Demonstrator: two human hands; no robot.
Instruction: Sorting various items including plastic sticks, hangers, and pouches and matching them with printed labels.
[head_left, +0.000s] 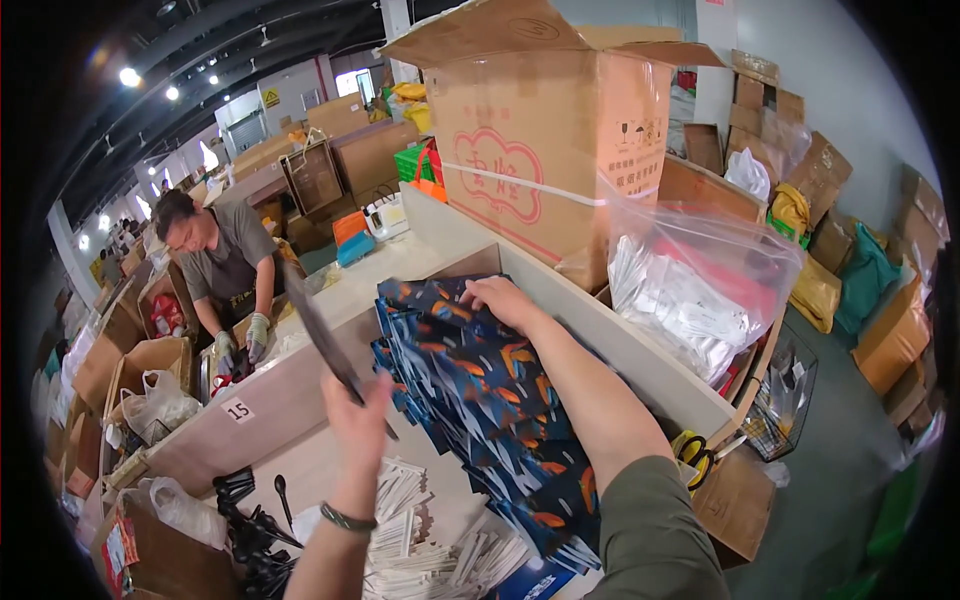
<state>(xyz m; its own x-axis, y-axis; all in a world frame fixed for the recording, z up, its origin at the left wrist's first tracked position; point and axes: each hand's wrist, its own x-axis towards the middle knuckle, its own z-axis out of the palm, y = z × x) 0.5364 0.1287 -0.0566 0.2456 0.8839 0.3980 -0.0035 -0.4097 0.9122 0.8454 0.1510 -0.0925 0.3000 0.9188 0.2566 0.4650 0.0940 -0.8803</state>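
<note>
My left hand [358, 415] is closed on a thin, dark flat packet [325, 335], held up on edge and smeared by motion; its printed face cannot be made out. Beside it, a long overlapping stack of dark blue packets [485, 400] with orange and white patterns slopes across the workbench. At the stack's far end my right hand [503, 302] rests on the packets, fingers stretched out and fingertips touching the top. Below my left wrist lie many slim white sticks [400, 535], with a heap of black plastic spoons [255, 535] to their left.
A low partition [230, 410] borders the bench on the left; beyond it a co-worker [230, 260] wears gloves. A large open carton [540, 150] stands ahead. At right are a clear bag of white packets [690, 300], yellow-handled scissors [692, 455] and a wire basket [785, 400].
</note>
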